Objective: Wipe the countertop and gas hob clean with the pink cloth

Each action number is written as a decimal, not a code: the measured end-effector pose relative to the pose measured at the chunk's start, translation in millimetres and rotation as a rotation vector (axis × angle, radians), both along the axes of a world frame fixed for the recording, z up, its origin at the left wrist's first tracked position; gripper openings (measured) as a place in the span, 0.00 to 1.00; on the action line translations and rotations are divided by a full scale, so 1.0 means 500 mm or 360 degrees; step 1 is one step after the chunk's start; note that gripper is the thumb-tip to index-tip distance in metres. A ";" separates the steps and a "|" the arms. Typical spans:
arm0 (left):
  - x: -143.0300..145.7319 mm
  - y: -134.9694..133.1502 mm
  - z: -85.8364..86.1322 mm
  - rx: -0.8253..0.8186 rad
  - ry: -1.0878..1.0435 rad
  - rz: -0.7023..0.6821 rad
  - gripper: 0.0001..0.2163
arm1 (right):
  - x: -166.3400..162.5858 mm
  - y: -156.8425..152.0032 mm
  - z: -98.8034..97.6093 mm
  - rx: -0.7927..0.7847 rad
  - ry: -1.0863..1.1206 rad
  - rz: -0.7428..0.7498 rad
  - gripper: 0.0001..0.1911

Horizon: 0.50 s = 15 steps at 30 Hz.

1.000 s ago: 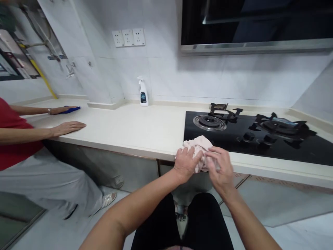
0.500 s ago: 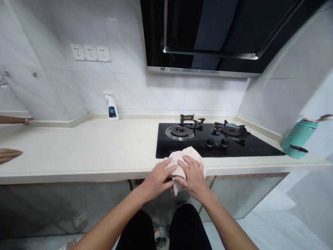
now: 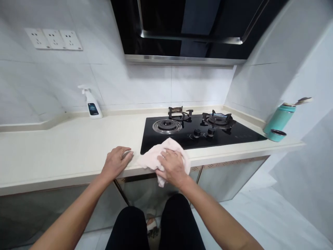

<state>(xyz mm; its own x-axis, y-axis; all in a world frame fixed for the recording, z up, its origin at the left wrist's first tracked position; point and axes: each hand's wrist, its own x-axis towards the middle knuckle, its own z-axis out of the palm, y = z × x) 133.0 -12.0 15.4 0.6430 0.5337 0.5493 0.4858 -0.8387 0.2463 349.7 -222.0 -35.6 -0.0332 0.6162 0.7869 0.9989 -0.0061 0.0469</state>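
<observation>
Two bare hands sit at the front edge of a cream worktop (image 3: 65, 149): the right hand (image 3: 173, 167) lies on a crumpled pale pink cloth (image 3: 153, 158), pressing without clenching, while the open, empty left hand (image 3: 115, 162) rests just beside the cloth's left end. The cloth stretches sideways along the edge, one corner drooping over it, before a black glass gas hob (image 3: 234, 137); farther off stand a white spray bottle (image 3: 91, 106) and a teal flask (image 3: 279, 118).
</observation>
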 end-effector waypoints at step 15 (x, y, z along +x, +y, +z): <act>0.007 -0.023 0.011 0.0079 0.0081 0.0028 0.19 | 0.491 -0.330 -0.025 -0.0016 0.0530 -0.1080 0.19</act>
<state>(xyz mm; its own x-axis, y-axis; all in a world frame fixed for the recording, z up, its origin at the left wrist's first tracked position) 136.3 -23.5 20.7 0.6615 0.5180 0.5423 0.5113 -0.8405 0.1792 595.2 -387.1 -48.2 0.5948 0.4237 0.6831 0.7373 -0.6262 -0.2537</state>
